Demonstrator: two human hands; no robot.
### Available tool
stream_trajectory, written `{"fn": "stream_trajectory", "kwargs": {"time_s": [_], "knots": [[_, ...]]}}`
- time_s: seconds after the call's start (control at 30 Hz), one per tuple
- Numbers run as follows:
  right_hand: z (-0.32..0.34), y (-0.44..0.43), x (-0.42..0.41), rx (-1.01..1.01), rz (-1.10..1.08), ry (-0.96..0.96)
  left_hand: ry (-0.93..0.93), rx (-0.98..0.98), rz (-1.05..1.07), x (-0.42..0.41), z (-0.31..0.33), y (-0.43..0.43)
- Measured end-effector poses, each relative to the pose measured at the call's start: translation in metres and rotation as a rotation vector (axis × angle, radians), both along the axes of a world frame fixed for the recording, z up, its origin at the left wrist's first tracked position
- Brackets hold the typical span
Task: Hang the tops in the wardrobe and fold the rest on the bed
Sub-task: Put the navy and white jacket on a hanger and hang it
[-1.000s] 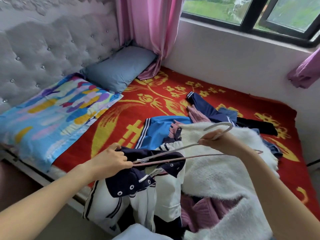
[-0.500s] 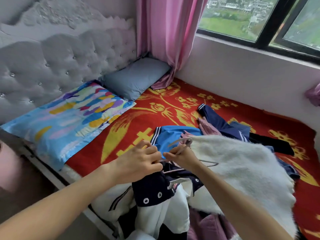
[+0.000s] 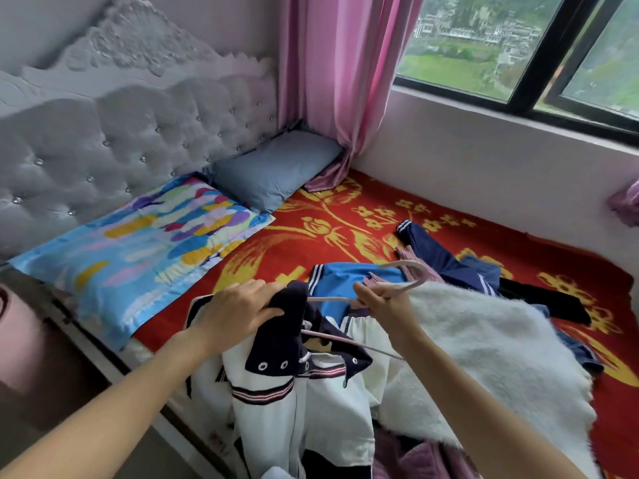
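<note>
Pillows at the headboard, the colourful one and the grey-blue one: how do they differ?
The colourful pillow bears multicoloured brush-stroke patches; the grey-blue pillow is plain. The colourful pillow lies nearer the camera, the grey-blue pillow in the corner beside the pink curtain. Both lie flat by the tufted headboard.

One end of hanger [image 3: 330, 299] hidden in jacket [image 3: 311, 409] collar, jacket hem cut off below

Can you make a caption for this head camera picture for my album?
Left hand grips a navy-and-white top while right hand holds the pink hanger above the bed.
</note>
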State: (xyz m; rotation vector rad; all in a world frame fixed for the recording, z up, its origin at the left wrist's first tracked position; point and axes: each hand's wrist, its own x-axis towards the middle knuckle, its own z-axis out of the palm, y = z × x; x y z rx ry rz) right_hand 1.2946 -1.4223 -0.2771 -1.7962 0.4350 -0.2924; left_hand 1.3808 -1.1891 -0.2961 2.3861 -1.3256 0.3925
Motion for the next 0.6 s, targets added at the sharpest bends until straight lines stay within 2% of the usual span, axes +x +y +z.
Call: {"fn": "stream_trajectory", "kwargs": {"time_s": [0.17,0.23,0.33,0.4,0.43,0.5,0.53,0.6], "knots": [[0.034,0.002,0.003,0.1,-0.039,-0.119,-0.214,-0.11,-0.043,-0.001,0.042,-0.029],[0.048,0.012,0.006,0.046,0.005,-0.193,-0.301,-0.139,-0.07,-0.001,0.065,-0.043],[0.081,0.016,0.002,0.119,0.072,-0.323,-0.355,-0.18,-0.07,0.001,0.097,-0.058],[0.102,0.006,-0.003,-0.025,0.119,-0.423,-0.348,-0.226,-0.057,0.007,0.111,-0.055],[0.109,-0.003,-0.008,-0.186,0.067,-0.477,-0.316,-0.274,-0.053,0.012,0.115,-0.051],[0.114,-0.03,-0.019,-0.414,-0.269,-0.645,-0.195,-0.374,-0.031,0.021,0.121,-0.037],[0.112,-0.047,-0.025,-0.409,-0.477,-0.729,-0.122,-0.418,-0.007,0.022,0.123,-0.029],[0.102,-0.083,-0.032,-0.198,-0.783,-0.756,0.04,-0.517,0.023,0.024,0.128,-0.015]]}}
